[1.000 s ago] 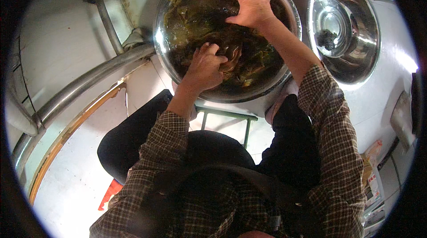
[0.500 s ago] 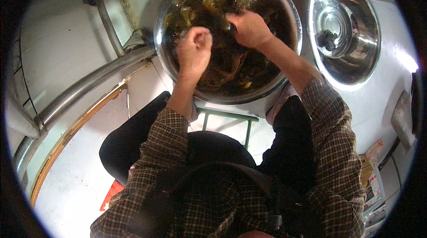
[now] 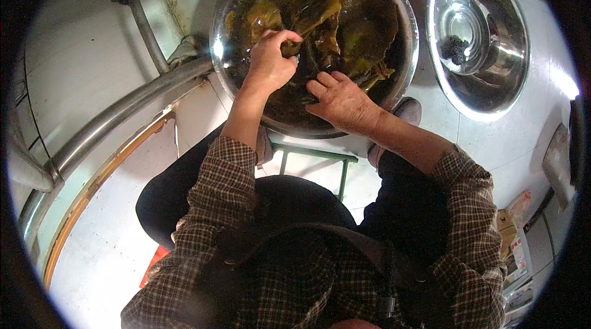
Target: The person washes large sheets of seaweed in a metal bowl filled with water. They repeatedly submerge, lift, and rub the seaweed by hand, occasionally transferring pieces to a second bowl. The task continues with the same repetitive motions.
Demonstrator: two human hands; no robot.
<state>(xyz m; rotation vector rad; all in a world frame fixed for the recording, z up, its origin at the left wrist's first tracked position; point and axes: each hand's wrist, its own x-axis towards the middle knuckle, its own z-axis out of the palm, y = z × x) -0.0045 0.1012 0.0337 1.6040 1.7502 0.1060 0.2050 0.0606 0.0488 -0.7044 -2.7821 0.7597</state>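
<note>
Broad, wet brown-green sheets of kelp (image 3: pixel 308 9) lie in dark water inside a large round metal basin (image 3: pixel 409 27) in front of me. My left hand (image 3: pixel 271 64) is over the left half of the basin, its thumb and fingers closed on a fold of kelp. Lower and to the right, my right hand (image 3: pixel 345 102) is by the near rim. Its fingers curl down onto dark kelp, and the part in its grip is mostly hidden beneath them. A raised fold of kelp stands just beyond the two hands.
A second metal basin (image 3: pixel 508 76) at the right contains a smaller bowl (image 3: pixel 483 52) with a dark scrubber-like clump (image 3: pixel 455 49). Metal pipes (image 3: pixel 132 104) run along the left. A green metal frame (image 3: pixel 314 152) stands between my feet. Packages (image 3: pixel 514 230) lie at the lower right.
My right hand has come toward me, from mid-basin to the near rim. The left hand has shifted slightly and now pinches kelp. Large kelp sheets have risen and spread at the surface.
</note>
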